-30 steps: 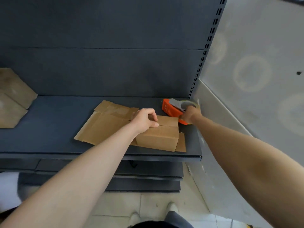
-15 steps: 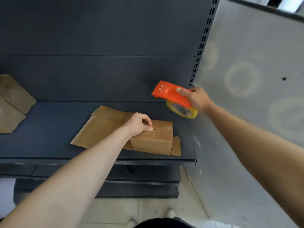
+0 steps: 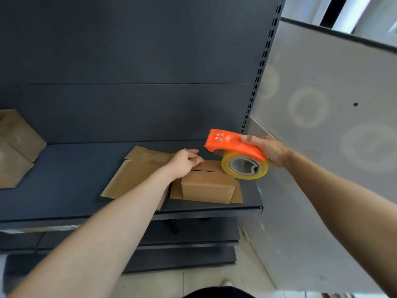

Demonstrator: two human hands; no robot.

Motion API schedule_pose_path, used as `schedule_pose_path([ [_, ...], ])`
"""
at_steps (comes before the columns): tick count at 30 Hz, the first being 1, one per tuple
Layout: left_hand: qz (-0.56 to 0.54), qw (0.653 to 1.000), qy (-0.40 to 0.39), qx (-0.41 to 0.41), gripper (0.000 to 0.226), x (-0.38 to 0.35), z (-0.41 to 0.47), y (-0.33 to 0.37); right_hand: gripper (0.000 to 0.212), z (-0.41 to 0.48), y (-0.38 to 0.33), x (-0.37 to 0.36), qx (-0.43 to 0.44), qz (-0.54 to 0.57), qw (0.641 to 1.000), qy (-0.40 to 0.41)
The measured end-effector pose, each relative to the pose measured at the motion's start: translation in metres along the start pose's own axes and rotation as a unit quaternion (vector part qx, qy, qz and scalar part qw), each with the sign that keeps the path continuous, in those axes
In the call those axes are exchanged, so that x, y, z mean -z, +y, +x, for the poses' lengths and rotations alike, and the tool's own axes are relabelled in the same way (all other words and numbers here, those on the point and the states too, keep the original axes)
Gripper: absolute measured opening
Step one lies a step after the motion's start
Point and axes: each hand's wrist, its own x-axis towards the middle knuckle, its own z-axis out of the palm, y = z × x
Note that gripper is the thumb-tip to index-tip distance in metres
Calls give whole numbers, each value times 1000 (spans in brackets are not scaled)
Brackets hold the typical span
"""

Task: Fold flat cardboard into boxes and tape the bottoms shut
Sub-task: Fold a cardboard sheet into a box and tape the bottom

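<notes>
A small folded cardboard box (image 3: 208,186) stands on the dark shelf (image 3: 64,186) near its right end, closed flaps facing up. My left hand (image 3: 185,161) rests on top of the box's left side, fingers loosely curled, pressing the flaps down. My right hand (image 3: 267,149) grips an orange tape dispenser (image 3: 232,143) with a yellowish roll of clear tape (image 3: 245,167). The dispenser hovers just above the box's right end. Flat cardboard sheets (image 3: 137,168) lie under and to the left of the box.
More flat cardboard (image 3: 15,147) lies at the shelf's far left. A perforated upright (image 3: 261,67) and a grey side panel (image 3: 322,125) bound the shelf on the right. Lower shelves (image 3: 182,239) sit below, with tiled floor and my shoes under them.
My right hand picked the tape dispenser up from the back right of the shelf, lifted it, and brought it down and forward over the box. My left hand stayed on the box.
</notes>
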Motion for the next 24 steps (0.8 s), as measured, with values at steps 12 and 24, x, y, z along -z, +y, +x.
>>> schedule_pose_path([
  [12, -430, 894, -21, 123, 22, -2, -8, 19, 29, -4, -18, -11, 15, -80, 996, -30],
  [24, -434, 895, -8, 97, 13, -1, -12, 6, 32, -4, -25, -14, 21, -135, 990, -32],
])
